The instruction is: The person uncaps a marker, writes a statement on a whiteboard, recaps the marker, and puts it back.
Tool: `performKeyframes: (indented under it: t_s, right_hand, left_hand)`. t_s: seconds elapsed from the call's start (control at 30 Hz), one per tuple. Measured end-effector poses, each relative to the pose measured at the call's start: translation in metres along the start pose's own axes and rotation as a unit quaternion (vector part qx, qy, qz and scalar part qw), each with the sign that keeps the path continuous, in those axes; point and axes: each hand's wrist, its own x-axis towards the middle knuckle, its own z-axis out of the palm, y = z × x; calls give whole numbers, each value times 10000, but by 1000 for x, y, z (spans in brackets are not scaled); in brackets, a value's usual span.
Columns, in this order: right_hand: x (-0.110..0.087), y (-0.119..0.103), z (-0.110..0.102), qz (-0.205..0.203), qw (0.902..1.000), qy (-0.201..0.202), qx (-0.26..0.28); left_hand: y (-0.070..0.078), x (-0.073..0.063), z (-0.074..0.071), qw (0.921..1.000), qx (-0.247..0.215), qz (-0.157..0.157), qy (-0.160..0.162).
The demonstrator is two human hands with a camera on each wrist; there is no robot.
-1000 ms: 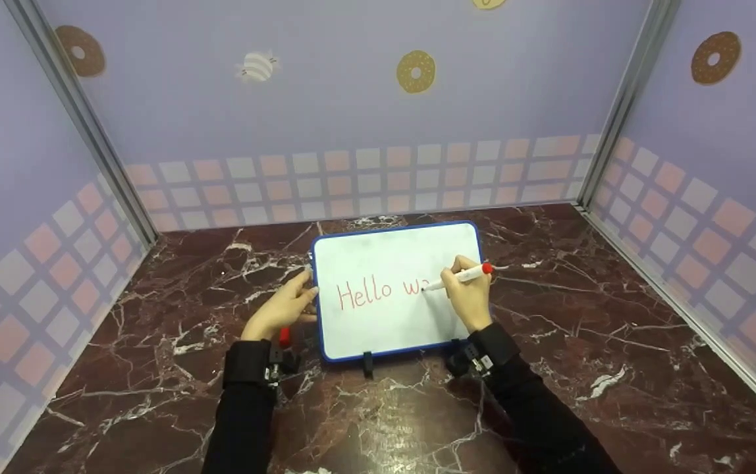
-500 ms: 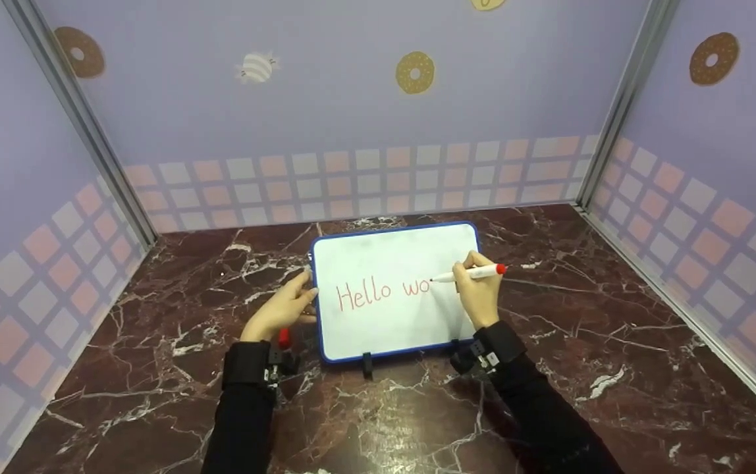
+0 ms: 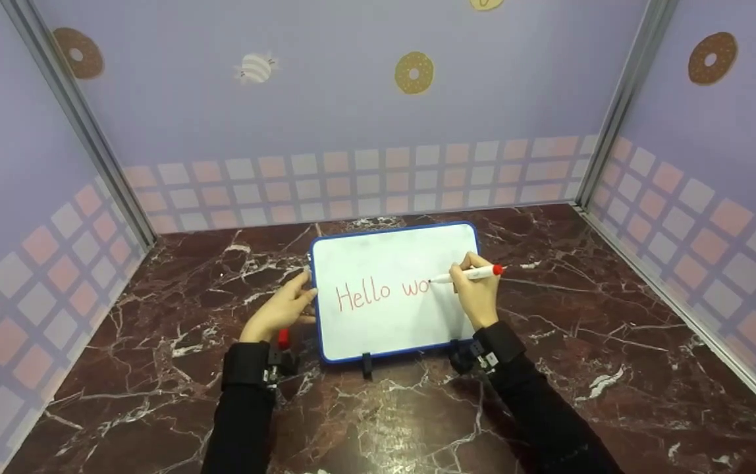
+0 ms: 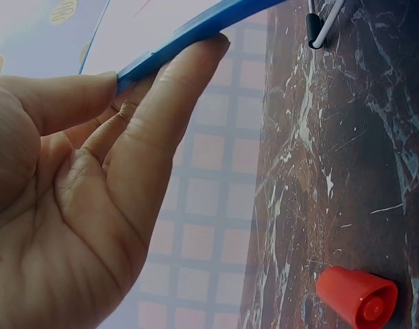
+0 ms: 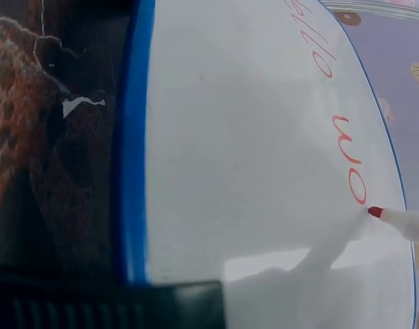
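A whiteboard (image 3: 378,336) with a blue frame stands tilted on the table, with "Hello wo" in red across its middle. My left hand (image 3: 282,306) pinches the left edge of the frame, thumb on the front and fingers behind, as the left wrist view shows. In my right hand (image 3: 479,293) is a white marker (image 3: 467,274) with a red end, held like a pen. Its red tip (image 5: 376,212) is right beside the letter "o" in the right wrist view. The right hand itself is almost wholly outside that view.
A red marker cap (image 4: 356,296) stands on the dark marbled table (image 3: 378,421) near the left wrist. Black feet (image 3: 367,365) support the board's lower edge. Patterned lilac walls (image 3: 338,118) enclose the table at the back and both sides.
The right hand has shifted slightly right with the marker, and the "o" after "w" has been completed in red. The left hand keeps its place on the frame.
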Motion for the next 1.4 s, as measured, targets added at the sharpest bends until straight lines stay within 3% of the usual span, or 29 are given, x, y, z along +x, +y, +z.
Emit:
performKeyframes:
  t_s: [0.5, 0.7, 1.0, 1.2, 1.4]
  right_hand:
    - [1, -8, -1, -180, 9960, 117, -873]
    - [2, -6, -2, -71, 9989, 73, -455]
    - [2, -3, -3, -341, 9990, 231, -182]
    - [5, -2, -6, -248, 9985, 485, 46]
    - [7, 3, -8, -101, 9985, 491, 204]
  left_hand:
    - [-1, 0, 1, 10000, 70, -11, 61]
    - [0, 0, 1, 9999, 96, -8, 81]
    - [0, -1, 1, 10000, -25, -22, 27]
    - [0, -2, 1, 10000, -8, -34, 60]
    - [0, -1, 2, 9999, -56, -84, 113]
